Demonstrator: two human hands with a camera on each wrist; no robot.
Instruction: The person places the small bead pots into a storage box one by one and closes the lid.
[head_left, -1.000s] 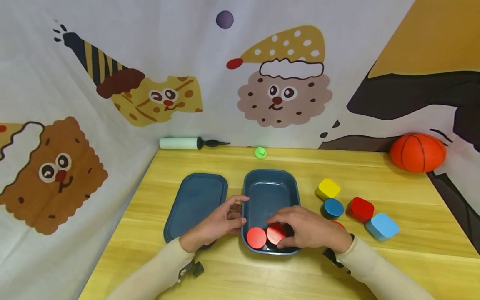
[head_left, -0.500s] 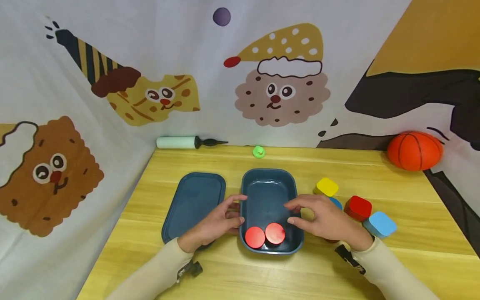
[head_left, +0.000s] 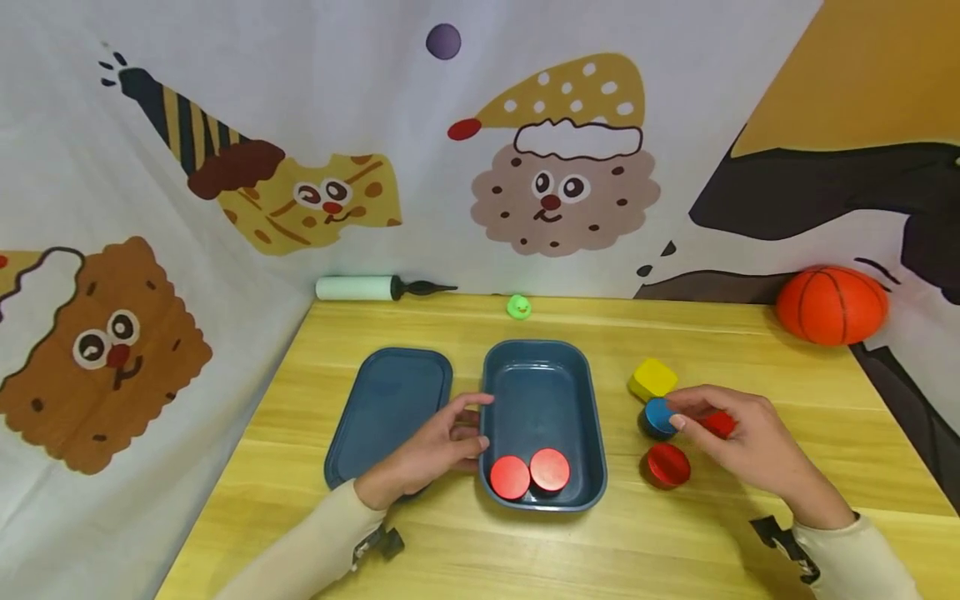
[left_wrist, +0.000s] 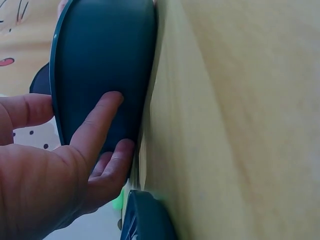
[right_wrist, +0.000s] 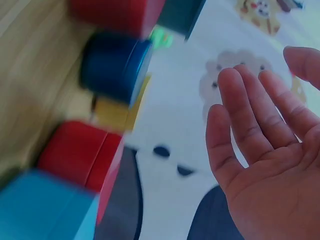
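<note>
A dark blue rectangular box [head_left: 536, 404] stands on the table, two red round blocks [head_left: 550, 470] at its near end. My left hand [head_left: 427, 454] rests its extended fingertips against the box's left wall and rim, in the left wrist view too. My right hand [head_left: 757, 442] hovers over the blocks at right, fingers relaxed and holding nothing. Nearest it are a blue round block [head_left: 657, 418], another red round block [head_left: 666, 467] and a partly covered red squarish block [head_left: 720, 423]. A light blue block [right_wrist: 47, 207], hidden in the head view, shows in the right wrist view.
Left of the box lies its flat dark blue lid [head_left: 390, 408]. A yellow block [head_left: 653, 379] sits behind the blue one. Along the back are a hand pump [head_left: 360, 288], a green duck [head_left: 518, 307] and an orange ball [head_left: 831, 305]. A printed cloth [head_left: 435, 208] hangs behind.
My right hand has let go of a red round block inside the box, lifted out and moved right over the other blocks. The left hand has stayed at the box's wall.
</note>
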